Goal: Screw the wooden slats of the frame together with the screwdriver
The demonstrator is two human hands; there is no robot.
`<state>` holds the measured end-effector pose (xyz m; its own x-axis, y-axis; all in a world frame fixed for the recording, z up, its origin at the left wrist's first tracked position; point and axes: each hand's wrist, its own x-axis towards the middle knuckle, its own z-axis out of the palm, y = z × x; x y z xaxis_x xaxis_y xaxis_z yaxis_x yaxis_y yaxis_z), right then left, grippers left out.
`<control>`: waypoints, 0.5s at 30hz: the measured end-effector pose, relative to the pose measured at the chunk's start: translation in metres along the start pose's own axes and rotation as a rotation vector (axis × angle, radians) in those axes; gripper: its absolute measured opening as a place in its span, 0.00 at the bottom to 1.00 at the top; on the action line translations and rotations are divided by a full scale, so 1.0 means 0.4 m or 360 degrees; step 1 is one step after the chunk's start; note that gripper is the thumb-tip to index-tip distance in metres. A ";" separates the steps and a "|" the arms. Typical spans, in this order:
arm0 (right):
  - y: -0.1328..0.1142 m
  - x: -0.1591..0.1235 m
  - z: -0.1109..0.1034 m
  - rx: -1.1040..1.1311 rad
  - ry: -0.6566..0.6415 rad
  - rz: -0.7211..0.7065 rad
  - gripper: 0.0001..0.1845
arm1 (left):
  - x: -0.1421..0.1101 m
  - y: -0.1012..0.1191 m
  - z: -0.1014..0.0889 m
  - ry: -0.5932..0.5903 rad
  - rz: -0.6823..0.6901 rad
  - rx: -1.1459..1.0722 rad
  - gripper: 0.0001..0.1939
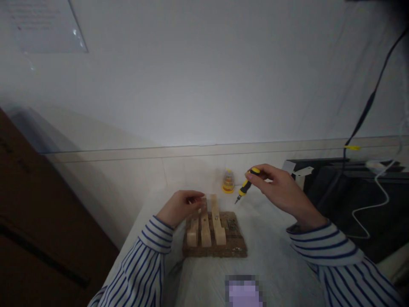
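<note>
My right hand (281,189) grips a yellow-and-black screwdriver (246,184) near the top of its handle, with the tip pointing down and left, clear of the wood. My left hand (182,207) hovers at the far ends of the wooden strips, thumb and fingertips close together. Whether something small sits between them I cannot make out. Three pale wooden pieces (205,230) lie side by side on a brown block (234,234). The right-hand piece (217,217) shows a small metallic spot, perhaps a screw.
A small yellow cone-shaped holder (228,182) stands by the wall on the pale tabletop (268,264). Dark equipment (332,200) and a white cable (377,209) are at right. A brown wooden panel (47,221) rises at left. A pixelated purple patch covers the near edge.
</note>
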<state>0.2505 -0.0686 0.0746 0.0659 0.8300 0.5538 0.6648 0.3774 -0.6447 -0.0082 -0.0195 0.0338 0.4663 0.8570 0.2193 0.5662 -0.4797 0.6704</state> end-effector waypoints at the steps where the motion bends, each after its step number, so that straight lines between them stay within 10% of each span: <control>1: -0.007 0.010 0.015 0.0066 -0.0006 -0.0013 0.15 | 0.010 -0.012 0.009 -0.0041 -0.0005 -0.0010 0.17; 15: 0.024 0.042 0.189 0.0177 -0.0128 -0.0059 0.12 | 0.077 -0.158 0.146 -0.0372 0.0088 0.0071 0.18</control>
<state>0.2017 -0.0199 0.0380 -0.0200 0.8431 0.5374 0.5787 0.4481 -0.6814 0.0099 0.0262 -0.0432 0.6390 0.7648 0.0815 0.5624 -0.5369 0.6288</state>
